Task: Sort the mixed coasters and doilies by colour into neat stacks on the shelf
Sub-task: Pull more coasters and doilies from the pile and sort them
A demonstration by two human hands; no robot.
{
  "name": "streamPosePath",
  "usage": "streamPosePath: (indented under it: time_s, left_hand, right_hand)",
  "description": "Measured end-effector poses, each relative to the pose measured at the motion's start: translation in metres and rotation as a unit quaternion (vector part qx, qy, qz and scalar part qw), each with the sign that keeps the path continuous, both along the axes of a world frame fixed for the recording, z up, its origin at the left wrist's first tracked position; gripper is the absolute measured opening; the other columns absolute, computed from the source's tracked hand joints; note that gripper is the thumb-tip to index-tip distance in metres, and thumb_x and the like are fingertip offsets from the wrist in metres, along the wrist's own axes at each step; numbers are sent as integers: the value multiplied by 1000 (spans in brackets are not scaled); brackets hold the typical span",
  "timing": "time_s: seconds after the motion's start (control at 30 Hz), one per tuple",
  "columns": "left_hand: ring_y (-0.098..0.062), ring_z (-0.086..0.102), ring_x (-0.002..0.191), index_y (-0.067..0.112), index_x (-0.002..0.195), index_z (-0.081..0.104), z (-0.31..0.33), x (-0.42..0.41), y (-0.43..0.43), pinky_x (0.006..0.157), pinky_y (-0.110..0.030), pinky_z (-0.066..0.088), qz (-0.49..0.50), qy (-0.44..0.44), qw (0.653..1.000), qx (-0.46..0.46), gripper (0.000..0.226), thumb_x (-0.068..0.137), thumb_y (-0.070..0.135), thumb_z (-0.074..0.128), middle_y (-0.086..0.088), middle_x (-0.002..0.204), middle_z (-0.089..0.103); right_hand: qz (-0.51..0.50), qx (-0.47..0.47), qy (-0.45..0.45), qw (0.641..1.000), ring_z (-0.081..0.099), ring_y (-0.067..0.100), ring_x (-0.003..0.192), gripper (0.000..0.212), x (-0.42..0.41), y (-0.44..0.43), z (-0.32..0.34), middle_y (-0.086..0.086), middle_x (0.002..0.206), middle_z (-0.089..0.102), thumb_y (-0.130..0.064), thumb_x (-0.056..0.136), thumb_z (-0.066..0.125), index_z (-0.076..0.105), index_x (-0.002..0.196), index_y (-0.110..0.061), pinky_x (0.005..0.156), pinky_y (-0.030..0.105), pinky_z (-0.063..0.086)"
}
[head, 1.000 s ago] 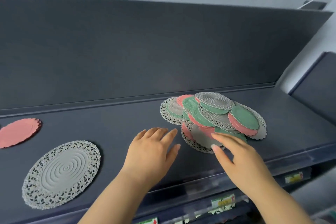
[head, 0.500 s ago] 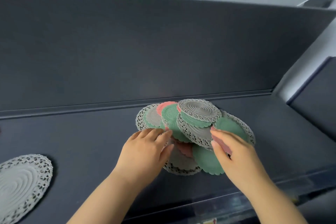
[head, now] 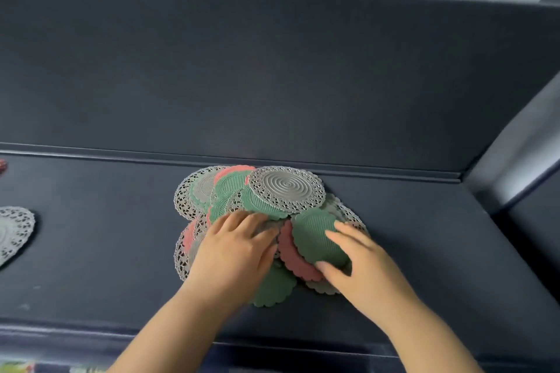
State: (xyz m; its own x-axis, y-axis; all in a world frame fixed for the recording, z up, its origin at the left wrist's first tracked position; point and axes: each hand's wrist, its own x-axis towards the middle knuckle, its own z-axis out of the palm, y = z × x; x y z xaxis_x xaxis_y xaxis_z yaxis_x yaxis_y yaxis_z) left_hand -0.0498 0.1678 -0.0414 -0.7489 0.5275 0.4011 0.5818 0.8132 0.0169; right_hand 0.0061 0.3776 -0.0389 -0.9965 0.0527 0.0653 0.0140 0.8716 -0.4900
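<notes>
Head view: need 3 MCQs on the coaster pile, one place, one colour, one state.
1. Where on the shelf is the mixed pile?
A. against the back ledge
B. hanging off the front lip
C. far left end

2. What colour is the spiral doily on top?
A. pink
B. grey
C. green

3. How is the left hand?
A. raised clear
B. flat on the pile
C. under the shelf

Key: A, pile's far edge meets the ledge; B, grey lace; B, palm and fingers rest on it, beside the right hand.
</notes>
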Motion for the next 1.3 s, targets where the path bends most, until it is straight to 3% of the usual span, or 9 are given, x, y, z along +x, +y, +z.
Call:
streamPosePath:
  time_s: [0.17, 0.33, 0.4, 0.5, 0.73, 0.87, 1.07, 1.13, 1.3]
  left_hand:
    - [-27, 64, 97, 20, 92, 74, -3, 15, 11, 82, -39, 52, 52, -7, 999, -3, 37, 83, 35, 41, -2, 107, 67]
    - [-24, 65, 97, 20, 96, 74, 0, 23, 13, 79, -37, 54, 66, -33, 997, -4, 39, 83, 35, 41, -1, 106, 67]
    - [-22, 64, 98, 22, 99, 73, 0, 25, 11, 80, -35, 54, 67, -37, 997, -9, 40, 84, 35, 40, 1, 107, 67]
    - [-20, 64, 97, 23, 100, 73, 3, 26, 12, 80, -34, 54, 65, -34, 997, -6, 40, 84, 35, 39, 4, 106, 67]
    - [-15, 65, 91, 25, 94, 73, 10, 24, 15, 76, -30, 53, 33, -23, 999, 21, 35, 86, 33, 40, 12, 100, 67]
    - [-15, 64, 83, 25, 94, 73, 17, 11, 16, 66, -29, 53, 31, -17, 999, 24, 33, 86, 31, 41, 10, 93, 67]
    - [-18, 66, 84, 25, 96, 72, 22, -15, 34, 69, -32, 54, 16, -25, 999, -20, 25, 80, 32, 54, 6, 94, 67]
    - [-20, 64, 91, 24, 102, 70, 24, -22, 43, 76, -32, 52, 21, -35, 999, -35, 27, 76, 28, 68, 5, 100, 66]
    - [-17, 40, 125, 23, 130, 50, 27, -41, 59, 93, -32, 41, 47, -103, 989, -90, 36, 99, 35, 37, 8, 134, 46]
  right_hand:
    - [81, 13, 12, 997, 4, -5, 138, 62, -3, 11, -1, -20, 151, 16, -51, 83, 57, 35, 138, -33, 110, 17, 10]
    - [114, 1, 44, 993, 26, 1, 135, 47, -7, 15, 2, -11, 146, 35, -44, 90, 49, 43, 135, -30, 107, 19, 24]
    - [106, -19, 99, 989, 60, 9, 100, 31, -6, 16, 2, -4, 112, 65, -34, 92, 47, 55, 122, -30, 83, 27, 49]
    - [57, -25, 154, 986, 47, 13, 48, 28, -4, 17, 3, -6, 63, 53, -17, 84, 48, 62, 109, -20, 45, 31, 41]
    - [-69, -116, 183, 974, 40, 7, 45, 30, -3, 20, 7, -15, 58, 42, 0, 85, 50, 61, 111, -8, 47, 17, 35]
    - [5, -98, 181, 979, 47, 2, 53, 39, -4, 11, 9, -18, 69, 48, 3, 85, 53, 61, 120, -14, 55, 6, 33]
    - [8, -106, 161, 981, 50, -3, 53, 35, -8, 9, -3, -15, 48, 37, 1, 84, 55, 63, 116, -12, 46, 9, 29]
    - [6, -107, 168, 980, 48, -1, 50, 32, -8, 9, -4, -15, 47, 36, 1, 85, 55, 64, 113, -11, 45, 10, 28]
    - [-49, -118, 213, 969, 35, 8, 43, 16, -10, 15, -8, -14, 48, 28, 4, 83, 56, 64, 87, -10, 41, 11, 22]
